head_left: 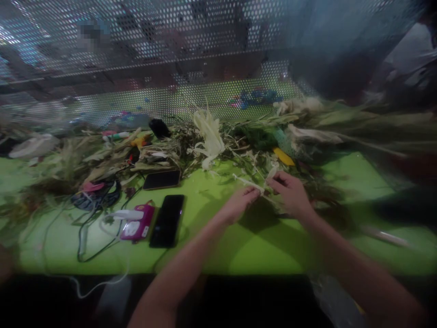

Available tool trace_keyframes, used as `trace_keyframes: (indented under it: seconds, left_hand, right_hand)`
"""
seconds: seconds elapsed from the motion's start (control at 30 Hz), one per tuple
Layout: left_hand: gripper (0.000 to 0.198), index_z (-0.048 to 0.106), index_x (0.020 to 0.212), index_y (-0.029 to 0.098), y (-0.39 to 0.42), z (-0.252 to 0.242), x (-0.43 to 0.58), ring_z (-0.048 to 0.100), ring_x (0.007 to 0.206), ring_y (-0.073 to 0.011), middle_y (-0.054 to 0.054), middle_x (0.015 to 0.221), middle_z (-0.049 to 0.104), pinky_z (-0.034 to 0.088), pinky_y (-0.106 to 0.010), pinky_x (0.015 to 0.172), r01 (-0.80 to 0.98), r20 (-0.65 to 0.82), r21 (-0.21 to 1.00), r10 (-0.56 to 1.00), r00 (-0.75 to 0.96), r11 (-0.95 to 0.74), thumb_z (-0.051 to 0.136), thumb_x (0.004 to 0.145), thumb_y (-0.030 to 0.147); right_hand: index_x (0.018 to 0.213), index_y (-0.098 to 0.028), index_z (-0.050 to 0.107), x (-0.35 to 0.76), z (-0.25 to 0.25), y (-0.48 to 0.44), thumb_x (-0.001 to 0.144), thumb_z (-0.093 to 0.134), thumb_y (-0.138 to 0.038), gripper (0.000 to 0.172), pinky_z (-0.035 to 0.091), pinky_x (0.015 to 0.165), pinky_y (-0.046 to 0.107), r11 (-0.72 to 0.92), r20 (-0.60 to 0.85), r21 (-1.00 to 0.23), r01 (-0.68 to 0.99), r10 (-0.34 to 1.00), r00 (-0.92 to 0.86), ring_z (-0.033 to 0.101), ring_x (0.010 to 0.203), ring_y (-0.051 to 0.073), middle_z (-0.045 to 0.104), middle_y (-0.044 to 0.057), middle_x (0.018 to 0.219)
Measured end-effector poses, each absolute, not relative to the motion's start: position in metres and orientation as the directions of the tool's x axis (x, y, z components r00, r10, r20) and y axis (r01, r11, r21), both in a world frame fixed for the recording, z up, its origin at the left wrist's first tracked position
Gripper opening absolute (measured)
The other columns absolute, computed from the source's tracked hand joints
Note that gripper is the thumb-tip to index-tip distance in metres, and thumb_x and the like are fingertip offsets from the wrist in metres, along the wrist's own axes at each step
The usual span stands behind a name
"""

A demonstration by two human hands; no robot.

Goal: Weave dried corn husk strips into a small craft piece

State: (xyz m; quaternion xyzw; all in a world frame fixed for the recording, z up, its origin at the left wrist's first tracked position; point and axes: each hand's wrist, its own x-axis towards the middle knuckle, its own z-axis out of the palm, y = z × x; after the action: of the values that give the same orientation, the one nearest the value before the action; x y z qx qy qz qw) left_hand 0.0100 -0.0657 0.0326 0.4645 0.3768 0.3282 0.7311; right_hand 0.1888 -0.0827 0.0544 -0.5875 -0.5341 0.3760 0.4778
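My left hand (243, 201) is closed on a pale strip of corn husk (246, 181), which sticks out up and to the left past the fingers. Close by on the right, my right hand (288, 187) pinches a pale husk piece (272, 172) between thumb and fingers. Whether both hands hold one and the same strip I cannot tell. Both hands are over the green tabletop (218, 248). Beyond them stands a bunch of pale corn husks (208, 132), its tips spread upward.
Dry husks and leaves (160, 155) heap along a perforated metal screen (205, 59). Two phones, one nearer (167, 221) and one farther (161, 179), lie left. Beside them is a magenta power adapter (138, 223) with a white cable (99, 286). A yellow object (284, 156) lies right.
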Motion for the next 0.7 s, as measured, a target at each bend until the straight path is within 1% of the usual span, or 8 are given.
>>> trace_keyframes:
  seconds: [0.13, 0.2, 0.3, 0.4, 0.47, 0.53, 0.6, 0.7]
  left_hand:
    - [0.038, 0.074, 0.100, 0.016, -0.064, 0.027, 0.006, 0.056, 0.077, -0.0136, -0.004, 0.080, 0.066, 0.041, -0.027, 0.074, -0.049, -0.243, 0.942, 0.778, 0.579, 0.331, 0.071, 0.077, 0.046]
    - [0.038, 0.074, 0.100, 0.017, -0.063, 0.024, 0.005, 0.057, 0.079, -0.0136, -0.005, 0.087, 0.069, 0.042, -0.027, 0.075, -0.056, -0.256, 0.938, 0.791, 0.556, 0.343, 0.076, 0.072, 0.043]
    - [0.037, 0.074, 0.096, 0.017, -0.062, 0.023, 0.007, 0.059, 0.082, -0.0145, -0.006, 0.093, 0.071, 0.045, -0.029, 0.078, -0.189, -0.248, 0.915, 0.868, 0.430, 0.355, 0.082, 0.065, 0.036]
    - [0.036, 0.074, 0.093, 0.017, -0.060, 0.028, 0.010, 0.060, 0.080, -0.0133, -0.005, 0.088, 0.071, 0.046, -0.028, 0.078, -0.334, -0.225, 0.886, 0.928, 0.296, 0.321, 0.084, 0.061, 0.031]
    - [0.036, 0.073, 0.093, 0.017, -0.059, 0.033, 0.011, 0.060, 0.080, -0.0125, -0.004, 0.087, 0.071, 0.047, -0.027, 0.080, -0.382, -0.207, 0.877, 0.947, 0.244, 0.291, 0.084, 0.061, 0.028]
    - [0.034, 0.073, 0.091, 0.016, -0.059, 0.035, 0.011, 0.061, 0.081, -0.0124, -0.004, 0.088, 0.071, 0.047, -0.027, 0.081, -0.409, -0.185, 0.874, 0.957, 0.223, 0.264, 0.084, 0.061, 0.027]
    - [0.032, 0.073, 0.090, 0.016, -0.059, 0.036, 0.012, 0.062, 0.083, -0.0127, -0.004, 0.088, 0.071, 0.048, -0.027, 0.083, -0.427, -0.161, 0.871, 0.962, 0.220, 0.243, 0.084, 0.061, 0.026]
    - [0.032, 0.073, 0.092, 0.016, -0.059, 0.034, 0.011, 0.063, 0.083, -0.0130, -0.004, 0.089, 0.072, 0.048, -0.028, 0.084, -0.409, -0.150, 0.883, 0.964, 0.222, 0.231, 0.082, 0.063, 0.025]
  right_hand:
    - [0.074, -0.019, 0.063, 0.188, 0.059, -0.084, 0.083, 0.064, -0.040, 0.023, 0.040, 0.058, 0.027, 0.065, 0.127, -0.938, 0.341, 0.978, 0.163, 0.050, 0.062, 0.014, 0.058, -0.001, 0.067]
    - [0.083, -0.019, 0.066, 0.188, 0.062, -0.086, 0.085, 0.062, -0.040, 0.021, 0.043, 0.061, 0.029, 0.120, 0.196, -0.913, 0.391, 0.967, 0.162, 0.054, 0.066, 0.016, 0.062, 0.002, 0.076]
    - [0.104, -0.021, 0.065, 0.189, 0.065, -0.090, 0.085, 0.064, -0.037, 0.025, 0.046, 0.072, 0.033, 0.262, 0.428, -0.795, 0.547, 0.881, 0.201, 0.057, 0.082, 0.019, 0.063, 0.006, 0.099]
    - [0.094, -0.022, 0.065, 0.188, 0.062, -0.092, 0.087, 0.064, -0.037, 0.016, 0.045, 0.077, 0.035, 0.355, 0.563, -0.671, 0.651, 0.816, 0.135, 0.056, 0.086, 0.021, 0.063, 0.006, 0.095]
    - [0.086, -0.022, 0.064, 0.185, 0.057, -0.091, 0.089, 0.062, -0.037, 0.016, 0.045, 0.075, 0.034, 0.376, 0.509, -0.656, 0.654, 0.861, 0.015, 0.057, 0.083, 0.021, 0.064, 0.005, 0.086]
    - [0.086, -0.022, 0.065, 0.182, 0.051, -0.090, 0.090, 0.060, -0.038, 0.018, 0.044, 0.072, 0.033, 0.365, 0.401, -0.671, 0.645, 0.911, -0.099, 0.057, 0.080, 0.020, 0.065, 0.004, 0.084]
    - [0.086, -0.021, 0.064, 0.179, 0.045, -0.088, 0.090, 0.060, -0.036, 0.017, 0.042, 0.069, 0.031, 0.348, 0.324, -0.693, 0.632, 0.933, -0.158, 0.057, 0.079, 0.020, 0.065, 0.004, 0.083]
    - [0.079, -0.020, 0.061, 0.178, 0.042, -0.086, 0.089, 0.059, -0.030, 0.015, 0.040, 0.068, 0.030, 0.348, 0.288, -0.704, 0.619, 0.937, -0.199, 0.056, 0.077, 0.019, 0.063, 0.003, 0.079]
